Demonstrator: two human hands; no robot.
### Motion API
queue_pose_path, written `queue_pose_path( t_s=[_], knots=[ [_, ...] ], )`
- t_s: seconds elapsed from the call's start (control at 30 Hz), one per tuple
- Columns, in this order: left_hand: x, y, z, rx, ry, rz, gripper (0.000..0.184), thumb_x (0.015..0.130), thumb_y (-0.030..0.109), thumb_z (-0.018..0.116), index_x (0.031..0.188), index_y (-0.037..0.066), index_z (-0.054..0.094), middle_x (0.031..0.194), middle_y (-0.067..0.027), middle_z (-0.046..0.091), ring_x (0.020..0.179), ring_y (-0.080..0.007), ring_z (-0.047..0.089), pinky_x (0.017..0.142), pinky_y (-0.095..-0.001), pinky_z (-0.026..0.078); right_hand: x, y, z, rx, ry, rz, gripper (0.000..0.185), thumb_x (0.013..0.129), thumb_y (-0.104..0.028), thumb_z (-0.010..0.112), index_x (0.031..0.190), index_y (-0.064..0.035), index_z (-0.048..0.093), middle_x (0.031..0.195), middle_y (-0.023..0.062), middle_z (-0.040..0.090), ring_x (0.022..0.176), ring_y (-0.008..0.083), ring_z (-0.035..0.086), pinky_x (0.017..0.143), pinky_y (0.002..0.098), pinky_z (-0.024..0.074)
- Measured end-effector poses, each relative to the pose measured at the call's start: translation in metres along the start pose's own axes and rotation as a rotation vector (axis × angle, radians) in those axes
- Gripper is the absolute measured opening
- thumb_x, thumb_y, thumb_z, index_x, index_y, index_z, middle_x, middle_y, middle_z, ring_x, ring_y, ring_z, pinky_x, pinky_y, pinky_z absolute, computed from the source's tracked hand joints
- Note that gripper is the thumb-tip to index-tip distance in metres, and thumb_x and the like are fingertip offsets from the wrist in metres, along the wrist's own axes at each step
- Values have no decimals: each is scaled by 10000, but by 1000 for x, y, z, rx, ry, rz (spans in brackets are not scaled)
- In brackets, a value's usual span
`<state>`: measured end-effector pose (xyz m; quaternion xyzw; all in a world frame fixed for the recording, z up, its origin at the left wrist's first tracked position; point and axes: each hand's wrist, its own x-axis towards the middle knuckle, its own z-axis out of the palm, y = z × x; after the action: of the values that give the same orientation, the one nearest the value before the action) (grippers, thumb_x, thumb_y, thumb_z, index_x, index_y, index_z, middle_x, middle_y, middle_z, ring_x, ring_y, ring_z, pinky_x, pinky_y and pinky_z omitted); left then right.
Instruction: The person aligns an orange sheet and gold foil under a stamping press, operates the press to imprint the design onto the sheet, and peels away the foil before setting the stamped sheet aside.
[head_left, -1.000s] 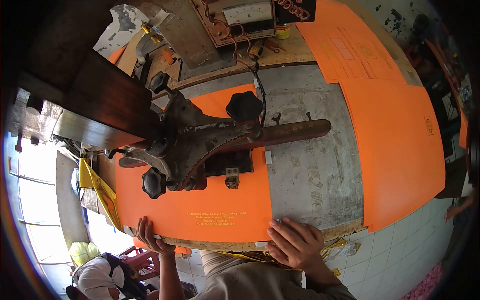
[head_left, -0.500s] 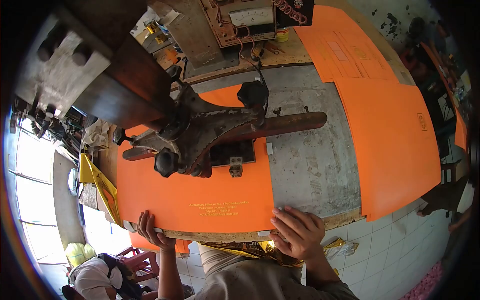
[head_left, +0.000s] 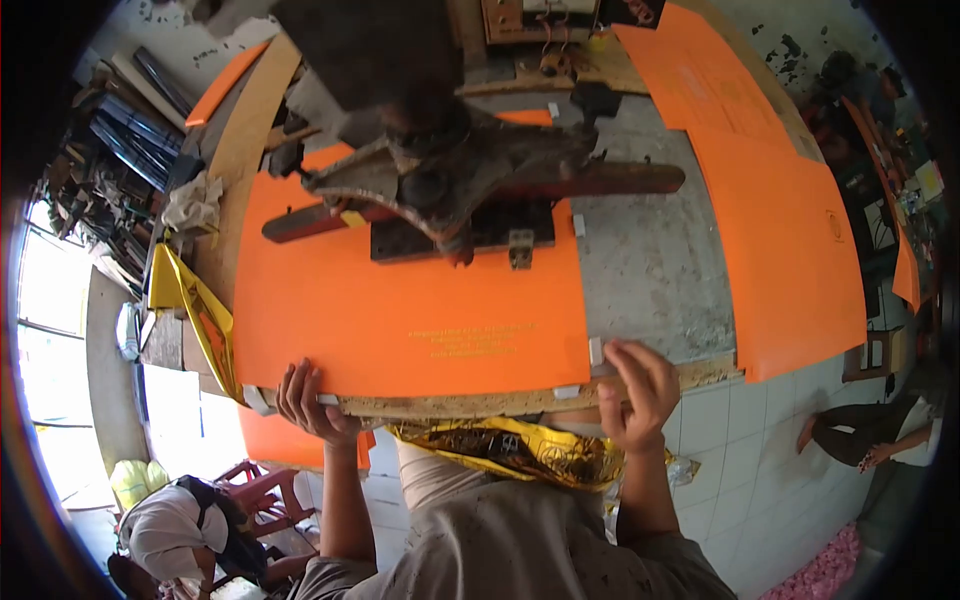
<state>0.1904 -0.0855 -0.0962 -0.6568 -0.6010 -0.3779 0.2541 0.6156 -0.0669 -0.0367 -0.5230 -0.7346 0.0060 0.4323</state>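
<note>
An orange sheet (head_left: pixel 330 320) lies on the grey metal bed (head_left: pixel 650 240), with several small gold text lines near its front edge. At its front left corner, my left hand (head_left: pixel 315 400) rests with fingers laid over the edge, beside a small pale tab (head_left: pixel 327 399). My right hand (head_left: pixel 640 395) is off the sheet's front right corner, thumb and fingers apart. Its fingertips are beside a small pale stop (head_left: pixel 597 350) at the sheet's right edge. Over the back half of the sheet hangs a dark metal press head (head_left: pixel 430 180) with a flat plate (head_left: pixel 390 243) beneath.
More orange sheets (head_left: pixel 790 260) lie on the right. Gold foil (head_left: pixel 590 455) hangs below the board's front edge, and yellow foil (head_left: pixel 190 300) drapes at the left. A meter box (head_left: pixel 515 22) stands behind. One person (head_left: pixel 180 530) is at lower left, another (head_left: pixel 860 430) at right.
The view has shifted, so the press appears higher. My right hand has moved from the sheet's front right corner to beside the right-hand stop. My left hand stays at the front left edge.
</note>
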Motion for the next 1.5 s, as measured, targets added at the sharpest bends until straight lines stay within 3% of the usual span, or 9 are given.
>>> queue_pose_path(
  t_s=[0.2, 0.43, 0.53, 0.63, 0.73, 1.23, 1.37, 1.5],
  knots=[
    [0, 0, 4, 16, 50, 30, 508, 1055, 407, 294, 1178, 70, 653, 1257, -103, 694, 1216, -345, 605, 1083, -515, 388, 1, -3, 12, 162, 206, 61, 315, 961, -198, 636, 1159, 34, 715, 1112, 158, 683, 1050, 309, 675, 846, 396, 572],
    [-1, -3, 6, 34, 88, 38, 499, 1061, 411, 286, 1169, 96, 658, 1230, -82, 710, 1205, -321, 617, 1078, -495, 385, -12, 5, 8, 101, 144, 31, 285, 970, -155, 624, 1147, 54, 702, 1126, 181, 672, 1068, 314, 665, 844, 394, 574],
    [0, -2, 7, 17, 100, 30, 494, 1060, 412, 289, 1168, 108, 663, 1223, -75, 714, 1196, -314, 623, 1080, -488, 380, -9, -2, 11, 65, 151, 19, 325, 996, -289, 606, 1147, -36, 742, 1177, 152, 696, 1158, 326, 638, 966, 428, 508],
    [-2, -4, 7, 18, 100, 28, 486, 1058, 411, 296, 1161, 114, 667, 1215, -65, 719, 1186, -303, 630, 1078, -483, 380, -1, -9, 2, -267, -97, -202, 419, 1014, -464, 540, 1195, -152, 755, 1302, 57, 694, 1260, 299, 602, 1084, 447, 397],
    [-3, -5, 7, 13, 83, 32, 478, 1057, 406, 299, 1151, 119, 669, 1205, -58, 724, 1177, -289, 635, 1076, -481, 381, -5, -4, 1, -301, -241, -203, 496, 1014, -571, 474, 1227, -219, 751, 1354, -44, 683, 1301, 245, 591, 1122, 437, 333],
    [0, -3, 7, -4, 84, 39, 482, 1069, 412, 279, 1078, 135, 674, 1176, -63, 723, 1131, -278, 639, 1047, -464, 399, -5, 2, 7, -245, -183, -234, 478, 999, -558, 531, 1186, -189, 770, 1272, -44, 727, 1187, 216, 661, 938, 379, 448],
    [-3, -4, 7, 4, 56, 36, 498, 1064, 433, 271, 1098, 122, 659, 1202, -80, 712, 1141, -286, 631, 1051, -472, 396, -5, 1, 5, -246, -210, -215, 462, 999, -552, 540, 1171, -197, 779, 1281, -40, 719, 1198, 202, 649, 982, 381, 420],
    [7, 6, -3, -141, 58, -55, 440, 1044, 429, 361, 1148, 95, 628, 1185, -118, 697, 1137, -318, 621, 1054, -492, 390, -7, -9, 0, -206, -149, -227, 407, 1005, -514, 564, 1170, -212, 781, 1298, -34, 683, 1224, 190, 619, 1050, 395, 377]
  ],
)
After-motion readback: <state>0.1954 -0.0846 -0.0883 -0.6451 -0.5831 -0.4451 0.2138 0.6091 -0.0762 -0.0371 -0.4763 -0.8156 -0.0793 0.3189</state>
